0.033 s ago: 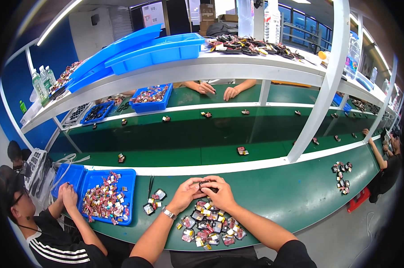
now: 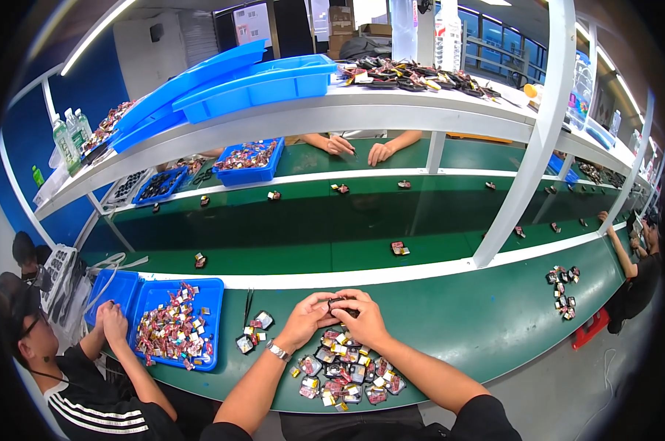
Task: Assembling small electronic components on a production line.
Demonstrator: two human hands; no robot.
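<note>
My left hand (image 2: pixel 308 320) and my right hand (image 2: pixel 362 314) meet over the green worktop, both closed around one small black housing (image 2: pixel 341 303). Fingers cover most of it, so its inner parts cannot be made out. Just below my hands, between my forearms, lies a heap of small black housings with wired parts (image 2: pixel 347 371), showing red wires and silver and yellow pieces. Beside my left wrist sit a few more such housings (image 2: pixel 262 320). Dark tweezers (image 2: pixel 248 305) lie behind those.
A blue tray (image 2: pixel 219 323) of small wired parts stands to the left, near a seated co-worker (image 2: pixel 90 389). A white post (image 2: pixel 527 140) and shelf (image 2: pixel 435 110) rise ahead. Another group of housings (image 2: pixel 562 290) lies right. Spaced-out housings (image 2: pixel 399 249) rest on the green belt ahead.
</note>
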